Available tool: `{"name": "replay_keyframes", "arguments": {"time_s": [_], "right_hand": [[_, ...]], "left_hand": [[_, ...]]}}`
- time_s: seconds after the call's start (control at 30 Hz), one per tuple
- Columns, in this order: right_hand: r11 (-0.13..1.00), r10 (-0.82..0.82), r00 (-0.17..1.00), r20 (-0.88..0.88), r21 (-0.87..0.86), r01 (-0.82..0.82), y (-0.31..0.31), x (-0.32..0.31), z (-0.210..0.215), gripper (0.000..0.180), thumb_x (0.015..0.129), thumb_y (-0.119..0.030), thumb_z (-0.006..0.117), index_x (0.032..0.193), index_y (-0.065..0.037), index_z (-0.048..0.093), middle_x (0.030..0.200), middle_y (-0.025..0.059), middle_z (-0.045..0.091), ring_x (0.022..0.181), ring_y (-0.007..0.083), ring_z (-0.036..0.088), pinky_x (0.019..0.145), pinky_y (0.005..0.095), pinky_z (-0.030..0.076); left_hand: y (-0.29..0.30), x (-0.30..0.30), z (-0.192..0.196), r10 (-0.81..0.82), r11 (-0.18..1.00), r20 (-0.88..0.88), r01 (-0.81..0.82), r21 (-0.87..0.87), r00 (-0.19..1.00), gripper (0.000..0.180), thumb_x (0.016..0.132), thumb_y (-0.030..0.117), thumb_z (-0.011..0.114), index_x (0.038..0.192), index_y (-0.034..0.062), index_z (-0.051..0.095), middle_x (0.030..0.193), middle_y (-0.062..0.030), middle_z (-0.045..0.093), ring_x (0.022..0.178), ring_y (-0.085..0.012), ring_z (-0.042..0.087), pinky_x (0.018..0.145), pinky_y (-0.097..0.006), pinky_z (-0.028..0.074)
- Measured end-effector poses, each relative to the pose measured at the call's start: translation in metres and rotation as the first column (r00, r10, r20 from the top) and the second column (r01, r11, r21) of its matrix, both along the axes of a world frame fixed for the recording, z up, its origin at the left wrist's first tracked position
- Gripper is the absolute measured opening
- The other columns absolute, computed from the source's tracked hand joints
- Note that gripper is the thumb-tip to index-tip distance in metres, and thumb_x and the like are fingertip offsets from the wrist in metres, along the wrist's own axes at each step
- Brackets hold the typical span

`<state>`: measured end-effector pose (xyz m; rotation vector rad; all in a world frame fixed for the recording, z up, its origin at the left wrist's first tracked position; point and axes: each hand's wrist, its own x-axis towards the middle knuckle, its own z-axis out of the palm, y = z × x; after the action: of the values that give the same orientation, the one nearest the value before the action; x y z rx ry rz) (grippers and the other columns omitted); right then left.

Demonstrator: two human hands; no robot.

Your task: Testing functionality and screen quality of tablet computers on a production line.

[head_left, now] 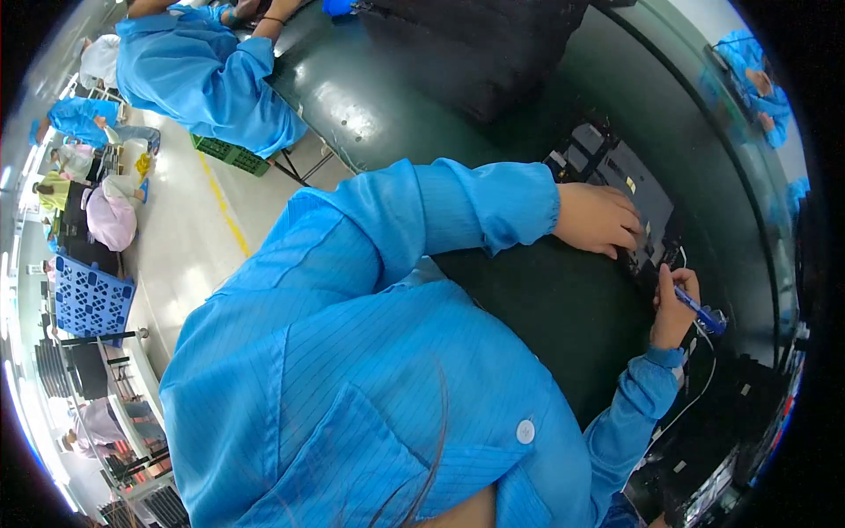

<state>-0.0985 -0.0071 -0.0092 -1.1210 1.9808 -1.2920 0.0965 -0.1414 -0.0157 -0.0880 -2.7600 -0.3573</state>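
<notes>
A dark, flat electronic assembly (647,189), looking like an opened laptop base with grey panels, lies on the dark green bench. My left hand (600,218) rests on its near edge, fingers bent and slightly apart over the surface. Close by, at the assembly's near right corner, my right hand (675,310) is closed round a blue pen-like tool (701,311). Its working tip is hidden, so I cannot tell its exact kind. A white cable (709,370) runs down beside my right wrist and sleeve.
The green bench (554,304) has a raised rail (717,132) along its far right side. A large black cloth-like bundle (466,53) sits at the back. A co-worker in blue (207,75) is at upper left. A blue perforated crate (92,297) stands farther left.
</notes>
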Motion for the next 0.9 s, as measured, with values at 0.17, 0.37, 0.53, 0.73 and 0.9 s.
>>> {"name": "replay_keyframes", "arguments": {"time_s": [0.17,0.37,0.53,0.73,0.9], "right_hand": [[1.000,0.001,0.999,-0.047,0.026,0.000,-0.002,0.001,-0.002,0.023,0.080,-0.017,0.060,0.067,-0.008,0.043,0.058,-0.0004,0.045,0.048,0.0065,0.040,0.044,0.0202,0.030],[0.996,0.055,0.987,-0.150,0.072,-0.045,-0.006,-0.005,0.000,0.023,0.081,-0.014,0.059,0.067,-0.009,0.041,0.058,-0.0009,0.042,0.049,0.0071,0.038,0.044,0.0211,0.030],[0.996,0.024,0.992,-0.125,0.084,-0.013,-0.004,-0.005,0.006,0.023,0.082,-0.015,0.059,0.068,-0.009,0.041,0.057,-0.0006,0.042,0.050,0.0070,0.038,0.046,0.0214,0.031],[0.996,-0.086,0.885,-0.458,-0.068,0.062,-0.001,-0.056,0.029,0.017,0.082,-0.021,0.061,0.087,-0.007,0.053,0.076,0.0007,0.049,0.066,0.0087,0.045,0.058,0.0222,0.038],[0.994,0.023,0.594,-0.804,-0.044,-0.098,-0.015,-0.149,0.033,0.016,0.078,-0.005,0.057,0.092,-0.003,0.052,0.086,0.0115,0.053,0.079,0.0250,0.053,0.074,0.0319,0.042]], "left_hand": [[-0.001,-0.001,-0.004,0.003,1.000,-0.001,-0.003,-0.014,1.000,0.035,0.084,0.025,0.053,0.116,0.0090,0.050,0.121,-0.0102,0.046,0.118,-0.0259,0.038,0.100,-0.040,0.030],[-0.003,-0.004,-0.002,0.032,0.999,0.050,-0.032,-0.010,0.998,0.035,0.085,0.025,0.051,0.117,0.0103,0.049,0.123,-0.0107,0.044,0.120,-0.0263,0.036,0.101,-0.040,0.029],[-0.002,-0.003,0.006,0.034,0.999,0.091,-0.034,-0.004,0.995,0.035,0.085,0.026,0.051,0.117,0.0109,0.049,0.125,-0.0105,0.043,0.120,-0.0265,0.036,0.101,-0.040,0.029],[-0.024,-0.015,-0.004,0.015,0.999,0.054,-0.013,-0.037,0.998,0.031,0.084,0.026,0.052,0.113,0.0150,0.052,0.125,-0.0073,0.044,0.120,-0.0268,0.036,0.099,-0.045,0.029],[-0.064,-0.055,-0.011,0.143,0.974,-0.051,-0.150,-0.172,0.988,0.027,0.083,0.025,0.052,0.109,0.0182,0.055,0.122,-0.0029,0.047,0.118,-0.0253,0.037,0.096,-0.049,0.030]]}}
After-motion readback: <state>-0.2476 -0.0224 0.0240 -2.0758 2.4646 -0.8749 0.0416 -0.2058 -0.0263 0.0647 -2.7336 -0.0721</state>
